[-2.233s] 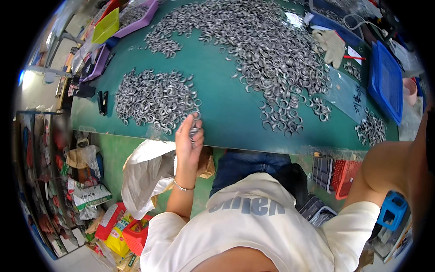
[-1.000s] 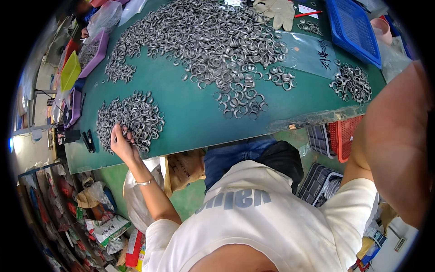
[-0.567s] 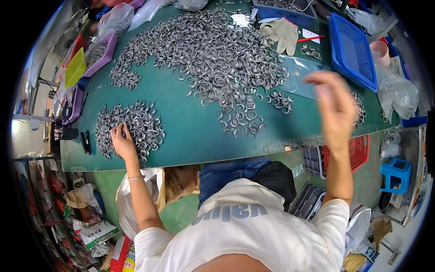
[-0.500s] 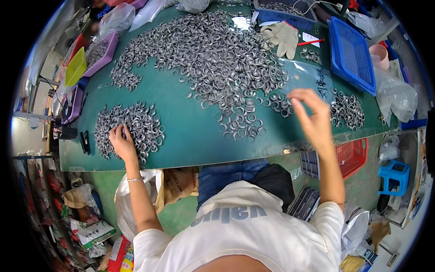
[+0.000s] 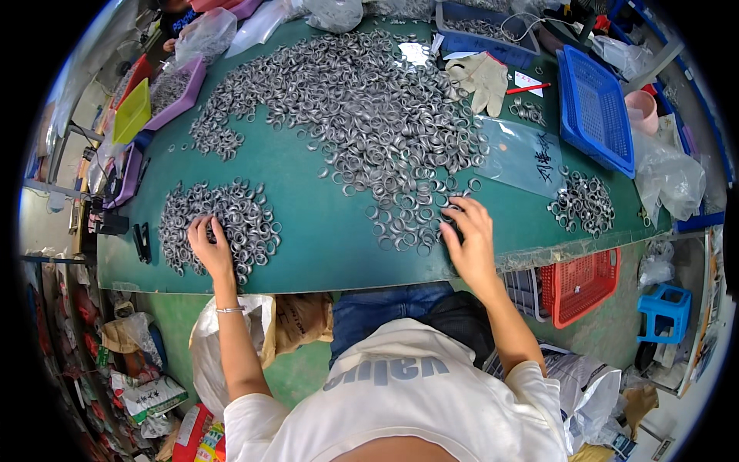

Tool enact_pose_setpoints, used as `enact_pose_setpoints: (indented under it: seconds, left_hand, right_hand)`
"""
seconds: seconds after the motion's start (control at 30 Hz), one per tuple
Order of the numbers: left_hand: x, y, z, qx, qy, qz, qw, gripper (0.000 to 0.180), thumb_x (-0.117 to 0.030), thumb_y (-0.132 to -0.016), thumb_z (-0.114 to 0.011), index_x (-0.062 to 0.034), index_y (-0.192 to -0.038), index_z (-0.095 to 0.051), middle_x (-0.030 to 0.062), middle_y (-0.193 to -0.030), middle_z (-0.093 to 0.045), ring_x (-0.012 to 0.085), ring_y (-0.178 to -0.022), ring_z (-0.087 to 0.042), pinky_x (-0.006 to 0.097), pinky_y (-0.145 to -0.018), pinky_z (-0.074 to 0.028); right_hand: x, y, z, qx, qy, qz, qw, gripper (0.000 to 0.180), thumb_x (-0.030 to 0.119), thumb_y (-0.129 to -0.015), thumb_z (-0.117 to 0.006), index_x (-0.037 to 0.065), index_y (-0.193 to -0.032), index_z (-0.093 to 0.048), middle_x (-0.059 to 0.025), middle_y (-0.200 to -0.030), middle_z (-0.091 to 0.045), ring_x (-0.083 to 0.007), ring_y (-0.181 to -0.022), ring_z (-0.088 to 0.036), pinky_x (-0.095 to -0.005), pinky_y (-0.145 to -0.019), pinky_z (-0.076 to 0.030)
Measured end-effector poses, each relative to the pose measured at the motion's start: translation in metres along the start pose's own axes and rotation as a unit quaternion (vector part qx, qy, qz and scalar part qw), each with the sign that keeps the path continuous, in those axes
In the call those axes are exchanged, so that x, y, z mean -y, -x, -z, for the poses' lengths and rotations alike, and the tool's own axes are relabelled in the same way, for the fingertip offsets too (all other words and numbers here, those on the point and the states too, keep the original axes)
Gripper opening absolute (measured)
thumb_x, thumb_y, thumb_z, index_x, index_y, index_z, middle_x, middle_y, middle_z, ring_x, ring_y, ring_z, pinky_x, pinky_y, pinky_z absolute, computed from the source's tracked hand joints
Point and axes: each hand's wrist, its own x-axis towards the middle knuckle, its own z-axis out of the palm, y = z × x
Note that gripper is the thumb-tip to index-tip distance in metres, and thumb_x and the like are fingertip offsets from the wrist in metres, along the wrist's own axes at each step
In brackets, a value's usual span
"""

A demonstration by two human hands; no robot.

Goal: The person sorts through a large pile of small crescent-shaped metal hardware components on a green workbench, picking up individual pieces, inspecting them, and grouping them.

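Several small grey metal rings form a large heap on the green tabletop, trailing toward me into a loose patch. At the right edge of that patch my right hand has its thumb and fingers apart, fingertips at the outer rings. I see nothing gripped in it. My left hand rests on a smaller pile of rings at the near left, fingers bent downward and slightly spread. Its fingertips touch the rings; whatever lies under them is hidden. Another small pile of rings lies at the right.
A clear plastic bag lies flat near the right pile. Beyond it are a whitish glove, a red pen and stacked blue baskets. A black stapler-like tool sits at the left; purple and yellow bins stand farther back.
My right hand has moved left and nearer to me, from beside the plastic bag to the loose patch. Rings near the bag have shifted left. The left hand stays on its pile.
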Motion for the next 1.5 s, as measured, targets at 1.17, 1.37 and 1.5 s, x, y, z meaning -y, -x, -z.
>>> enact_pose_setpoints:
  seconds: [1.17, 1.37, 1.5]
  left_hand:
    - [-0.152, 0.003, 0.064, 0.063, 0.151, 0.007, 0.986, 0.022, 0.001, -0.081, -0.056, 0.0017, -0.104, -0.058, 0.0147, -0.108, -0.055, 0.0276, -0.104, -0.051, 0.036, -0.093, -0.037]
    - [-0.209, 0.027, 0.054, 0.204, 0.277, -0.015, 0.939, 0.025, 0.004, -0.075, -0.057, -0.0008, -0.099, -0.059, 0.0149, -0.106, -0.055, 0.0300, -0.101, -0.052, 0.037, -0.090, -0.039]
    - [-0.246, 0.048, 0.035, 0.281, 0.365, -0.039, 0.887, 0.029, 0.002, -0.074, -0.060, -0.0016, -0.102, -0.059, 0.0138, -0.107, -0.056, 0.0304, -0.104, -0.052, 0.037, -0.091, -0.039]
  right_hand:
    - [-0.126, -0.012, 0.129, -0.329, -0.015, -0.184, 0.926, 0.011, 0.008, -0.083, -0.061, -0.001, -0.088, -0.065, -0.0075, -0.077, -0.065, -0.0103, -0.060, -0.054, -0.0223, -0.058, -0.044]
    - [-0.167, -0.010, 0.156, -0.275, 0.380, -0.155, 0.870, 0.012, 0.015, -0.078, -0.063, 0.008, -0.087, -0.067, -0.0078, -0.087, -0.061, -0.0286, -0.088, -0.053, -0.0400, -0.077, -0.040]
    - [-0.112, -0.019, 0.127, -0.277, 0.270, -0.091, 0.918, 0.014, 0.010, -0.081, -0.060, 0.004, -0.092, -0.065, -0.0115, -0.085, -0.061, -0.0288, -0.084, -0.054, -0.0382, -0.078, -0.041]
